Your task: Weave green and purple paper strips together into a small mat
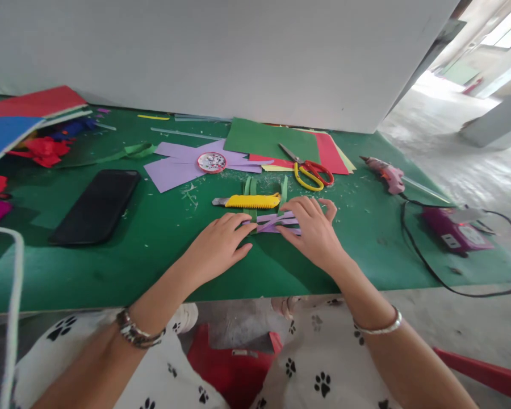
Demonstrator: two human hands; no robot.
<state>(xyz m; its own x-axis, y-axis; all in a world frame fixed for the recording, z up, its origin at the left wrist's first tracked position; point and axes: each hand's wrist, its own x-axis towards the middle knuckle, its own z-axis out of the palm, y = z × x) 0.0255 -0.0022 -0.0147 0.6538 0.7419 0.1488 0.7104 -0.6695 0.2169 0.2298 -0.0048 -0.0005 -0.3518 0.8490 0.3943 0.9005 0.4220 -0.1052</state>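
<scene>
My left hand (220,244) and my right hand (314,227) rest on the green table (153,250), both touching a small bundle of purple paper strips (276,222). The left fingertips press the strips' left end. The right fingers are stretched over their right end. Green paper strips (252,190) lie under and behind the purple ones. A yellow utility knife (249,201) lies just beyond the hands.
Red and yellow scissors (310,172) lie on coloured paper sheets (272,142). Purple paper with a round dish (212,162) sits at centre. A black phone (97,205) lies left, a pink glue gun (385,173) and power strip (455,230) right. A white board (221,57) stands behind.
</scene>
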